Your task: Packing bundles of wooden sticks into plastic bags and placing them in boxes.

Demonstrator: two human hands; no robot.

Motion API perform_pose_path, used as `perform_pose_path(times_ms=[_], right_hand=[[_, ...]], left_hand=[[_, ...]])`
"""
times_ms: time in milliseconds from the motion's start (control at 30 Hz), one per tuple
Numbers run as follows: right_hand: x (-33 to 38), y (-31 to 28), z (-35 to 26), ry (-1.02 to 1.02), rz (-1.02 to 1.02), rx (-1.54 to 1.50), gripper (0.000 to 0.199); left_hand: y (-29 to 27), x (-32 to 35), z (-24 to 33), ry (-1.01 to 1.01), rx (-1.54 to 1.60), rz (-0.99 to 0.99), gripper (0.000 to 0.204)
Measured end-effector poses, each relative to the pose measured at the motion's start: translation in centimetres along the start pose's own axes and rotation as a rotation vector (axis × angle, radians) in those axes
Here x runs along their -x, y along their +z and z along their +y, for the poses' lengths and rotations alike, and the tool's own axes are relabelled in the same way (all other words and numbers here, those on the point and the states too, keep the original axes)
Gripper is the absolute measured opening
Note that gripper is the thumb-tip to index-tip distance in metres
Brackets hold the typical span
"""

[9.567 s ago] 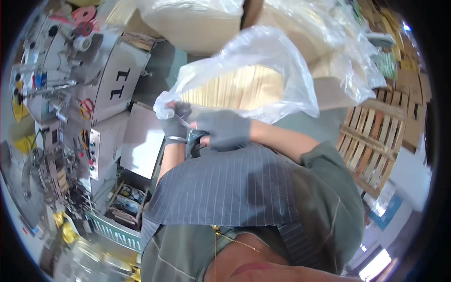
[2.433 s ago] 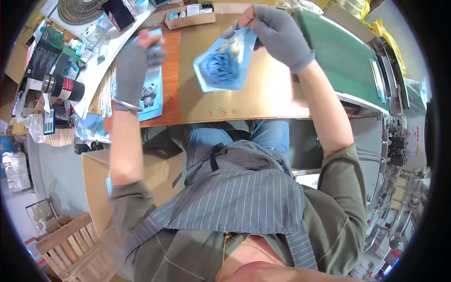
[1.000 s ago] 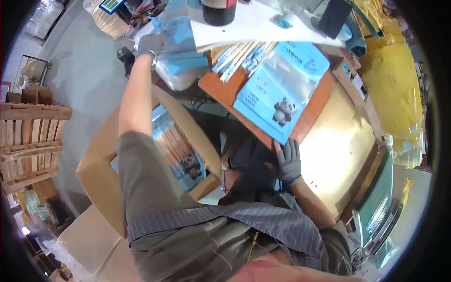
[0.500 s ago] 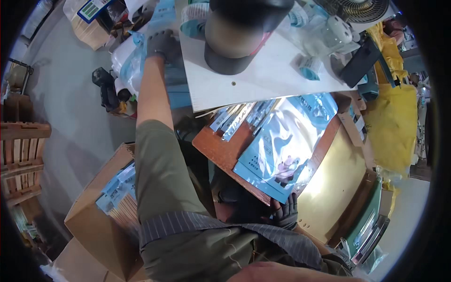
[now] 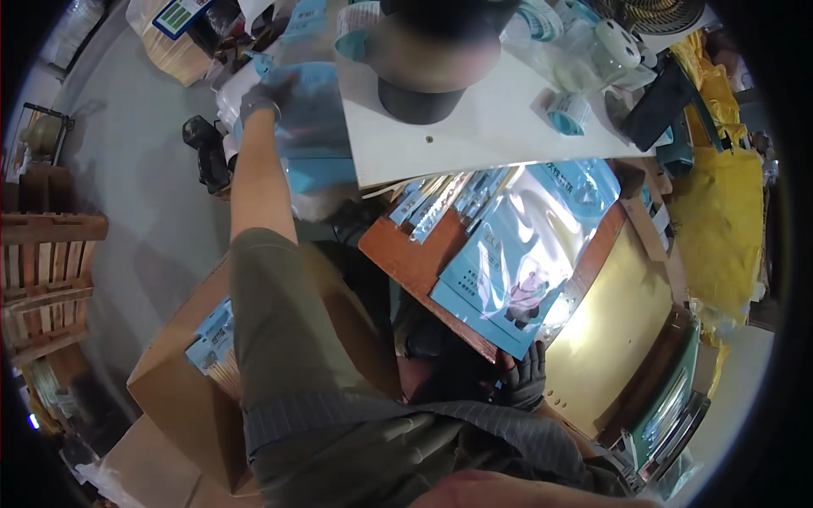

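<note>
My left hand point(image 5: 262, 102), in a dark grey glove, reaches to the far left beside the white table. Its fingers, partly blurred, appear closed at the upper left corner of a clear pouch point(image 5: 313, 114) with blue bands. My right hand point(image 5: 527, 383), also gloved, has its fingers stretched out below the near corner of a reddish-brown board point(image 5: 398, 254). Just above those fingertips lie flat blue and clear pouches point(image 5: 508, 254), overlapping on the board. Slim blue-and-clear wrapped packs and thin wooden sticks point(image 5: 432, 203) lie beside them, partly under the white tabletop.
A black cylindrical object point(image 5: 423, 72) stands on the white table point(image 5: 483, 144), near label rolls point(image 5: 569, 114) and a fan point(image 5: 656, 13). An open cardboard box point(image 5: 182, 389) at left holds packs of wooden sticks. Yellow sheeting point(image 5: 720, 229) hangs at right; a wooden pallet point(image 5: 51, 275) stands far left.
My left hand has drawn nearer and leftward, showing more of the pouch beside the table. My right hand stays by the board's corner. The whole view has shifted slightly.
</note>
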State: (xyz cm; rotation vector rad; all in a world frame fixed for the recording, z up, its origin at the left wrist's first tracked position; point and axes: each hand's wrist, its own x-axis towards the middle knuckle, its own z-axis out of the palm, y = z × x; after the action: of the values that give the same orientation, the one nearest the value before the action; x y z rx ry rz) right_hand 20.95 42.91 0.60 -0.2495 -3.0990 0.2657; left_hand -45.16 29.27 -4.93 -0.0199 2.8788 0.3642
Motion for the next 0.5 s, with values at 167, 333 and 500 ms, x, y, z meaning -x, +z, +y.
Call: perform_pose_path(times_ms=[167,333,500], right_hand=[[0.2,-0.5,-0.2,0.031,-0.005,0.006,0.077],[0.1,0.0,0.0,0.011,-0.003,0.007,0.077],[0.8,0.1,-0.1,0.016,0.003,0.010,0.077]], left_hand=[[-0.3,0.1,1.0,0.003,0.045,-0.104,0.086],[0.9,-2.8,-0.7,0.054,0.151,-0.194,0.090],[2.7,1.1,2.9,-0.031,-0.044,-0.077,0.081]])
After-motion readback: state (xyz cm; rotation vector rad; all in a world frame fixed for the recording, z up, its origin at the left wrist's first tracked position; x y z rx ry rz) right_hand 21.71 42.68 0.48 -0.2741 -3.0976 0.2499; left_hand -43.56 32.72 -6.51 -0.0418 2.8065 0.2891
